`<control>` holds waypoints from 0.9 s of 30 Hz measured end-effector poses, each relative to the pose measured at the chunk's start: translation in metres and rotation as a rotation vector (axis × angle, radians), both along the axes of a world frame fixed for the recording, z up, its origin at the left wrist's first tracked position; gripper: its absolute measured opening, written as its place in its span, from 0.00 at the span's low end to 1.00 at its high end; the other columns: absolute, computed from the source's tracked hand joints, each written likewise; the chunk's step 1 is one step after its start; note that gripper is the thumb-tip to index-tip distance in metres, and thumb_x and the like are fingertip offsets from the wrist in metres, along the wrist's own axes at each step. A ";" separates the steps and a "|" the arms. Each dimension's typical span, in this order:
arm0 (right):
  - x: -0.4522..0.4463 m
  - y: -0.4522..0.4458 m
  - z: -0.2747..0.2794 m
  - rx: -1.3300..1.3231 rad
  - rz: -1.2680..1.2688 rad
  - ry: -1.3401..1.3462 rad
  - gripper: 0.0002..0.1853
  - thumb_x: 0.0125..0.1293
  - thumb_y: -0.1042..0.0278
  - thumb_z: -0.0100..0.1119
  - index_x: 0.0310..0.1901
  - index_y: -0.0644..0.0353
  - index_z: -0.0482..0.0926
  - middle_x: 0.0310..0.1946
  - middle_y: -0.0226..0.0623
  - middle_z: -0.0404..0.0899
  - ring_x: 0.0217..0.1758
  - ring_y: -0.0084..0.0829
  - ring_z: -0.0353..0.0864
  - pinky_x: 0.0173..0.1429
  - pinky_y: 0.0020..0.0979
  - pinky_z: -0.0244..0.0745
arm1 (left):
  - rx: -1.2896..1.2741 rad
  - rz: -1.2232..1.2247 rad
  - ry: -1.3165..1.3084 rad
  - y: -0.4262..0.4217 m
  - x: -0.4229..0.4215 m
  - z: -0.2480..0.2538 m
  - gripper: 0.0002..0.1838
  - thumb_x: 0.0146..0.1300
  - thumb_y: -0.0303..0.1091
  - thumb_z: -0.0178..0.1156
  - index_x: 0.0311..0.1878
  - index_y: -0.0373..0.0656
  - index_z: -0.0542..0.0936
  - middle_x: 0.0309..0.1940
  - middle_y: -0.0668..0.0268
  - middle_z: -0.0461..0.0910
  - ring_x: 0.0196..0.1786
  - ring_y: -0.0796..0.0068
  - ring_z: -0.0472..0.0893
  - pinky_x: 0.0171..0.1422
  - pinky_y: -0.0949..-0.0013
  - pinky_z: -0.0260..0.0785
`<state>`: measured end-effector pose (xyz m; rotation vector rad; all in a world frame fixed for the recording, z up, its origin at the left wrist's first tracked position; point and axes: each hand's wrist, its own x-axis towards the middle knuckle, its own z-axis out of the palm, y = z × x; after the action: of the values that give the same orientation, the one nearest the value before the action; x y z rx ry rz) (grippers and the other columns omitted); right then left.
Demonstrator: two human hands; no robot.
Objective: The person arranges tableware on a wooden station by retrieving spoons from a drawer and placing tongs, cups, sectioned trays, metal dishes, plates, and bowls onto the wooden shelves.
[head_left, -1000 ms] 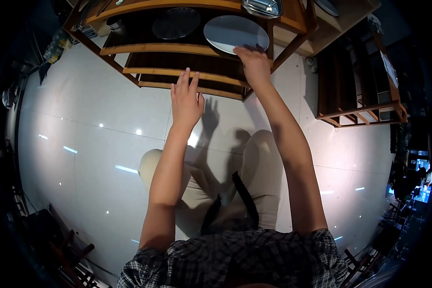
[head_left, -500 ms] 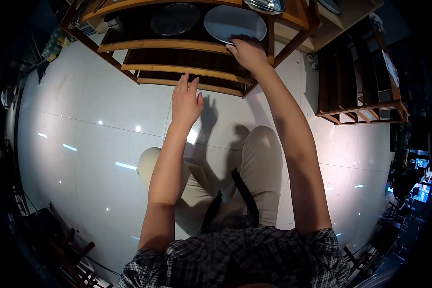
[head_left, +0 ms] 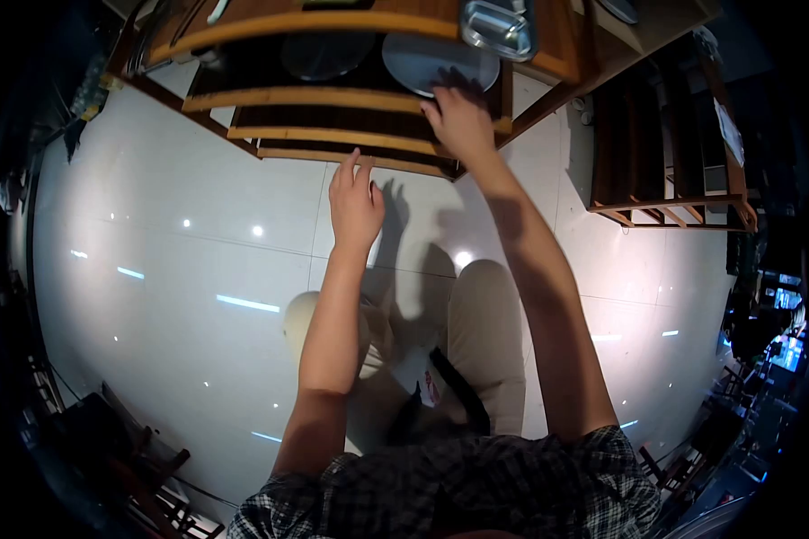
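Note:
A round whitish plate (head_left: 431, 61) lies flat on an upper shelf of a wooden rack (head_left: 333, 99), partly covered by the board above. My right hand (head_left: 465, 126) is just in front of the plate's near edge, fingers stretched out, and casts a shadow onto it. Whether the fingertips touch the plate I cannot tell; nothing is gripped. To the left on the same shelf lies a round clear or metallic plate (head_left: 328, 56). My left hand (head_left: 356, 205) hangs over the floor in front of the lower shelves, fingers extended and holding nothing.
A shiny metal tray (head_left: 497, 27) sits on the rack's top at the right. Another dark wooden rack (head_left: 670, 153) stands farther right. Pale tiled floor (head_left: 171, 296) spreads around my bent knees (head_left: 485, 310). Dark chair-like furniture (head_left: 144, 467) is at the lower left.
My right hand has drawn back slightly from the whitish plate's edge, and the plate stays on the shelf. My left hand has shifted slightly right and down. More of the rack's top shows.

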<state>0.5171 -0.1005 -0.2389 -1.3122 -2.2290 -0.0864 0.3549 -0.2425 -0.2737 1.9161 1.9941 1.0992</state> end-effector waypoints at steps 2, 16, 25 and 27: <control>0.002 -0.027 0.018 -0.153 0.007 0.085 0.11 0.59 0.63 0.58 0.40 0.59 0.77 0.56 0.39 0.71 0.62 0.43 0.67 0.64 0.42 0.62 | 0.007 -0.010 -0.027 -0.004 0.000 0.002 0.19 0.50 0.21 0.56 0.48 0.39 0.76 0.58 0.55 0.69 0.59 0.51 0.68 0.62 0.55 0.61; 0.120 -0.280 0.181 -0.876 -0.504 1.097 0.09 0.67 0.67 0.49 0.43 0.60 0.76 0.44 0.39 0.76 0.44 0.30 0.77 0.44 0.29 0.74 | -0.196 -0.076 -0.034 -0.087 0.042 0.305 0.09 0.57 0.23 0.55 0.42 0.39 0.78 0.53 0.58 0.73 0.54 0.56 0.73 0.57 0.60 0.66; 0.240 -0.291 0.338 -0.858 -0.309 1.151 0.10 0.71 0.69 0.44 0.44 0.64 0.74 0.30 0.34 0.77 0.30 0.21 0.76 0.37 0.22 0.73 | -0.336 -0.091 -0.142 -0.111 0.122 0.488 0.08 0.59 0.28 0.55 0.40 0.40 0.79 0.37 0.56 0.80 0.38 0.56 0.80 0.41 0.60 0.73; 0.263 -0.298 0.363 -0.878 -0.375 1.211 0.09 0.70 0.70 0.45 0.43 0.64 0.74 0.29 0.33 0.77 0.29 0.20 0.75 0.35 0.21 0.73 | -0.348 -0.107 -0.129 -0.120 0.130 0.500 0.08 0.59 0.29 0.55 0.41 0.40 0.79 0.37 0.56 0.80 0.36 0.57 0.80 0.40 0.60 0.73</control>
<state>0.7798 -0.3985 0.1239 -1.5237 -0.9261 1.3013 0.4851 -0.3627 0.2262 1.7040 1.8455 0.7673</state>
